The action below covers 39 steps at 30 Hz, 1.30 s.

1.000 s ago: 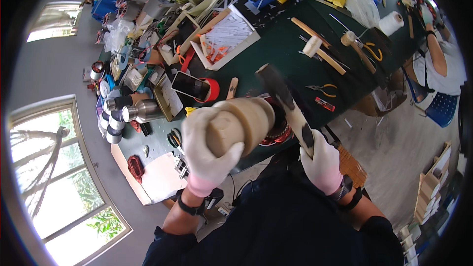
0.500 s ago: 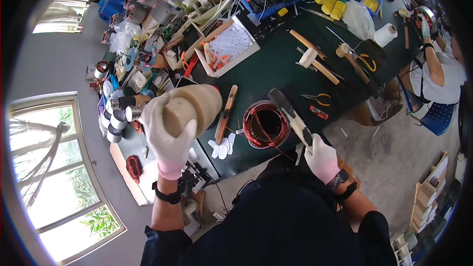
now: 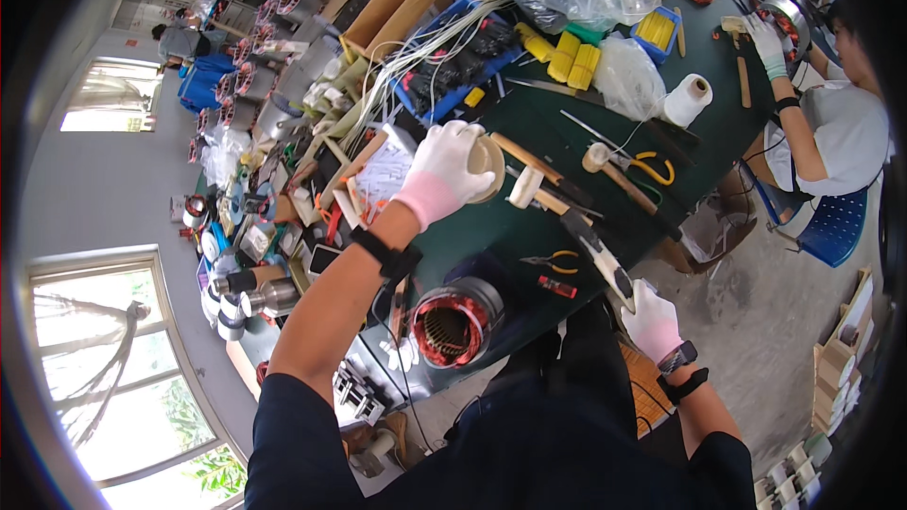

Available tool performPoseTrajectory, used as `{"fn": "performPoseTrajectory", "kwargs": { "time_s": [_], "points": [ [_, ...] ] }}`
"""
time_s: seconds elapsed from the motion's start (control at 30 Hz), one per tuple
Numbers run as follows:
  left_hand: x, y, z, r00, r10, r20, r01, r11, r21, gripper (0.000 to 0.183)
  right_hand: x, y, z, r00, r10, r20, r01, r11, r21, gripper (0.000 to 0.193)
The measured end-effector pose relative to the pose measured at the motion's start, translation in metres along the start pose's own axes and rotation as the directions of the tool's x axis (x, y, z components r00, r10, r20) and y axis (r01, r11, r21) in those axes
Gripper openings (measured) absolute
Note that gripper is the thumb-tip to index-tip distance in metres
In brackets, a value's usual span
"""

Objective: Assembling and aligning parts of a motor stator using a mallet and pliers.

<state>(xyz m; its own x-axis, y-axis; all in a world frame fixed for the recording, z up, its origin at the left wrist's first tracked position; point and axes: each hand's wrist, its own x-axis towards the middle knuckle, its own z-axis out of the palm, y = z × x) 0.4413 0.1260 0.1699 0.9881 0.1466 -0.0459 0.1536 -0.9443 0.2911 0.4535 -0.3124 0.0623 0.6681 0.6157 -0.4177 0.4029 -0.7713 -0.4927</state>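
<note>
My left hand [image 3: 448,168], in a white and pink glove, reaches over the far part of the bench with its fingers closed round a beige round block [image 3: 488,170]. Most of that block is hidden behind the hand. At the bench's near edge my right hand [image 3: 652,323], gloved too, grips a long pale tool with dark ends [image 3: 595,253]; its kind is not clear. Between my arms a motor stator [image 3: 484,307], with red windings inside a grey metal housing, stands on the green bench, its opening toward me. Neither hand touches the stator.
Pliers [image 3: 557,264] and a red small tool [image 3: 556,287] lie right of the stator. Beyond are a white-headed mallet [image 3: 525,187], another mallet [image 3: 597,157], yellow-handled cutters [image 3: 654,168] and a thread spool [image 3: 687,100]. A co-worker [image 3: 822,132] sits at the right.
My left hand has carried the beige block away from me and to the right, over the bench. My right hand has shifted slightly right with the pale tool. The whole view has shifted.
</note>
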Motion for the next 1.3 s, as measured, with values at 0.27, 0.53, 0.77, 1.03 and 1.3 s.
{"fn": "performPoseTrajectory", "kwargs": {
  "time_s": [0.27,0.53,0.77,1.03,1.3],
  "points": [
    [0.128,0.016,0.065,0.995,-0.091,0.037,0.09,0.995,0.031,0.065,0.071,-0.007,-0.003,0.959,-0.268,0.086,0.278,0.953,-0.124,0.024],
    [0.061,-0.023,-0.003,1.0,-0.007,-0.008,0.006,0.992,-0.127,0.073,0.129,-0.033,0.015,0.943,-0.332,0.041,0.326,0.886,-0.331,0.039],
    [-0.184,-0.016,-0.182,0.836,-0.544,-0.073,0.517,0.825,-0.229,0.053,0.124,-0.083,0.012,0.857,-0.511,0.075,0.504,0.798,-0.331,0.053],
    [-0.42,0.07,-0.142,0.292,-0.939,0.181,0.91,0.215,-0.353,0.04,0.078,-0.107,0.087,0.527,-0.694,0.491,0.812,0.582,-0.048,0.012],
    [-0.598,0.139,0.255,0.397,-0.674,0.624,0.835,-0.018,-0.551,0.036,0.084,-0.108,0.116,0.678,-0.651,0.34,0.733,0.628,-0.26,0.01]
  ]
}}
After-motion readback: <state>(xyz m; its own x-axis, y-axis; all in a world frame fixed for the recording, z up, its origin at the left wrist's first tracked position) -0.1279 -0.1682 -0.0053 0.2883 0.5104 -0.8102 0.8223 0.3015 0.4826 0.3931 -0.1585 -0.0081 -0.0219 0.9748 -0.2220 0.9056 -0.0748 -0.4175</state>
